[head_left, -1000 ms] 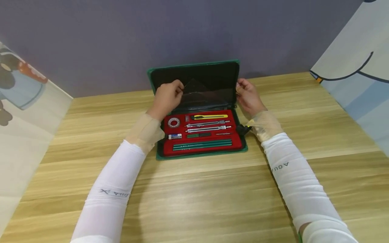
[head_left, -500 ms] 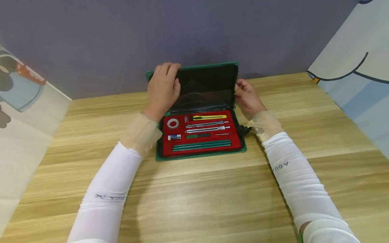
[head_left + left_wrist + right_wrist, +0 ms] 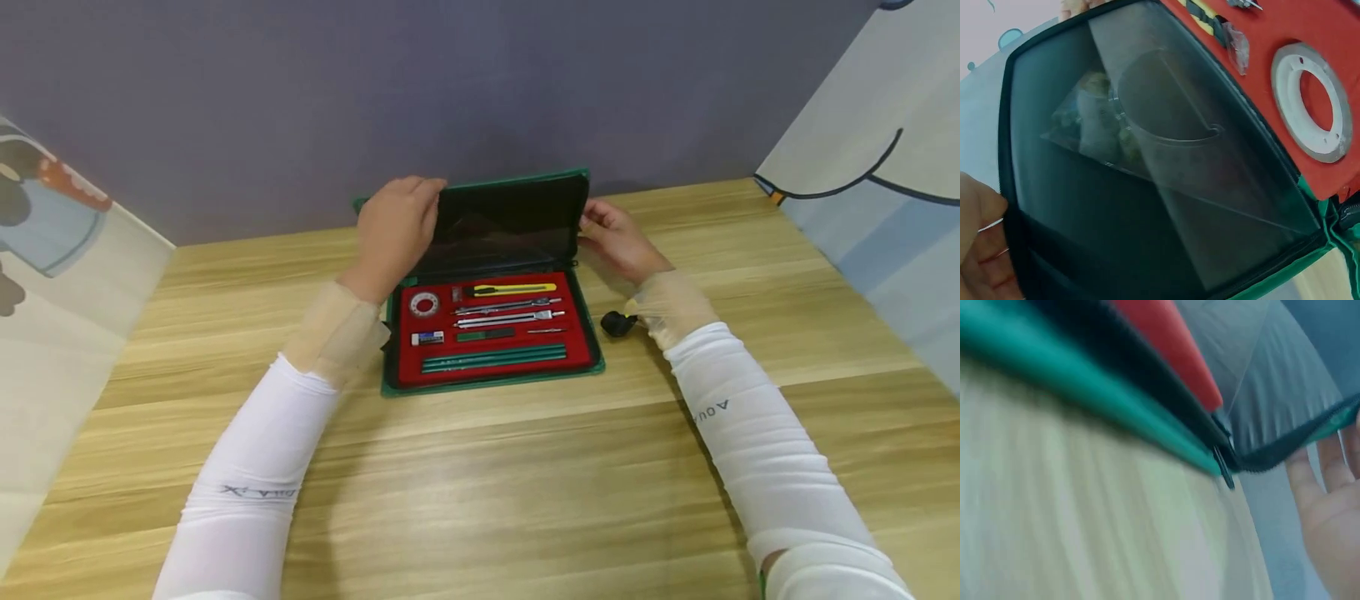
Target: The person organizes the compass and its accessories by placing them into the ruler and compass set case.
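Observation:
A green zip case [image 3: 491, 386] lies on the table with its lid [image 3: 510, 217] raised and tilted. My left hand [image 3: 397, 237] grips the lid's top edge near its left corner, the thumb on the inner side in the left wrist view. At the lid's right edge, my right hand [image 3: 618, 240] holds the border, its fingers reaching behind it. The red insert [image 3: 525, 364] holds a white ring [image 3: 424, 305], a yellow utility knife [image 3: 517, 289], metal compasses [image 3: 510, 320], an eraser [image 3: 427, 338] and green pencils [image 3: 495, 358]. Clear drawing templates [image 3: 1169, 94] sit in the lid's pocket.
The wood-grain table [image 3: 510, 483] extends around the case, with a grey-purple panel [image 3: 480, 83] standing behind. A black object [image 3: 618, 323] sits by the right wrist. The zipper pull [image 3: 1224, 469] hangs at the case's corner.
My left hand has moved from in front of the lid's inner pocket up to its top edge. The lid's top has dropped slightly forward. The right hand stays at the lid's right edge.

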The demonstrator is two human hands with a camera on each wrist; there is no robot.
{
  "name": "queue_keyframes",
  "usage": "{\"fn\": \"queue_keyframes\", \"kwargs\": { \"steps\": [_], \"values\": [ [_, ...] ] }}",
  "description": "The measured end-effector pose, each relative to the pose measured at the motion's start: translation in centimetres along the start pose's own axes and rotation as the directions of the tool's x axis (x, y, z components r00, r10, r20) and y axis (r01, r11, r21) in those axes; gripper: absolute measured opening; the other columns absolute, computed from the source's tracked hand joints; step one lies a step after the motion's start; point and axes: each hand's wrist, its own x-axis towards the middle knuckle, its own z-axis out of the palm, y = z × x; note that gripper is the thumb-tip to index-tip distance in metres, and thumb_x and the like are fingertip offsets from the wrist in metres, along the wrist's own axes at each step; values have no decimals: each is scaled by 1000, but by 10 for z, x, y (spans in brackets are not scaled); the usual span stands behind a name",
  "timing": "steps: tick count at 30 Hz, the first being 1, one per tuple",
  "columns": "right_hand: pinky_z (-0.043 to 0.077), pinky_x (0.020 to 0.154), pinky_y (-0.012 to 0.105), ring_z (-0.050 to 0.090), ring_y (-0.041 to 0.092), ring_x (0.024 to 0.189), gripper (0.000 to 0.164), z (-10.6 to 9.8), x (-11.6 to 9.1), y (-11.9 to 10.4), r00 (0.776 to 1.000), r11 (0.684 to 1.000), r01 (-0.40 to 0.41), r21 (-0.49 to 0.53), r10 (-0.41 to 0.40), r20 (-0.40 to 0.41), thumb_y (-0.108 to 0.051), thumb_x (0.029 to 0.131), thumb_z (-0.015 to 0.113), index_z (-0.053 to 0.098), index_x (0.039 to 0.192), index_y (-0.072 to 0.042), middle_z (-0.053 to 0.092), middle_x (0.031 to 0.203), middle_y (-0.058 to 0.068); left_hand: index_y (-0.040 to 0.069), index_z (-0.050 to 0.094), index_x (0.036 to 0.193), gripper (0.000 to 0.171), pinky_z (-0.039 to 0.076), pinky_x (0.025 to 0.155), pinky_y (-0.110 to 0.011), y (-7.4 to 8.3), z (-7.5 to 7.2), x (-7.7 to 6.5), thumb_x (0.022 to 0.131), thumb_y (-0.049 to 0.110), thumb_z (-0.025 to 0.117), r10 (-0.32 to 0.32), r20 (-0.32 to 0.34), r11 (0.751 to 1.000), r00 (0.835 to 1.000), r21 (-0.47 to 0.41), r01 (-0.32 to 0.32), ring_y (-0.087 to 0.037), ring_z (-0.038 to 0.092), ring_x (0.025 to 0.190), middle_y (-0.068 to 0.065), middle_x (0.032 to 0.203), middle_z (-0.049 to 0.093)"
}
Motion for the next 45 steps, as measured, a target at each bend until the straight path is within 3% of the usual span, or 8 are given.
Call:
{"fn": "queue_keyframes", "kwargs": {
  "steps": [7,11,13,18,27,36,40,45],
  "values": [
    [46,89,22,57,11,99,22,-13,-6,-4,985,996,-39,-86,53,162,3,96,45,63,102,-9,62,102,1,4,68,111,24,53,74,-42,-1,-14,-14,97,10,50,29,33,998,999,-59,-27,-28,66,93,-12,106,69],
    [47,88,22,59,12,97,17,-17,-8,-6,983,975,-90,-203,120,140,3,93,52,64,99,-8,64,99,1,3,69,108,22,53,73,-41,0,-18,-26,95,4,52,49,17,994,999,-98,-47,-28,67,90,-12,103,70],
    [48,86,24,58,13,95,12,-18,-9,-8,981,930,-127,-345,170,98,-1,93,55,63,100,-4,64,99,4,3,69,108,22,54,73,-40,0,-20,-31,94,3,52,60,15,993,998,-104,-58,-27,67,90,-12,103,70],
    [47,82,23,58,14,94,22,-21,-11,-10,961,726,-190,-661,274,25,-10,94,56,59,111,4,63,107,13,2,69,107,20,54,71,-40,3,-22,-39,94,5,54,83,17,993,996,-91,-81,-28,67,89,-13,103,70],
    [44,72,23,54,9,76,18,-9,-10,-12,957,616,-228,-754,283,-58,-12,89,62,64,95,5,66,86,4,0,69,101,16,53,72,-40,8,-29,-58,93,4,56,143,32,984,989,-111,-139,-29,67,89,-14,99,70],
    [39,80,26,53,18,87,23,-3,-4,-8,950,559,-253,-790,297,-94,2,84,65,63,105,9,67,91,5,-1,69,100,18,54,74,-39,13,-28,-73,90,-4,55,193,37,971,981,-153,-185,-29,66,90,-14,98,70],
    [41,76,22,54,16,83,20,-2,-4,-6,949,584,-259,-770,304,-89,6,86,58,62,106,12,65,86,5,0,69,102,17,53,76,-38,16,-30,-82,89,-2,59,198,80,966,977,-182,-181,-28,65,92,-13,99,70],
    [41,69,19,52,10,79,19,-3,-4,-6,952,567,-232,-790,300,-64,0,90,54,62,104,10,65,91,8,4,69,105,17,53,79,-38,19,-33,-92,88,8,65,213,143,961,967,-206,-182,-26,64,94,-10,102,69]
  ]
}}
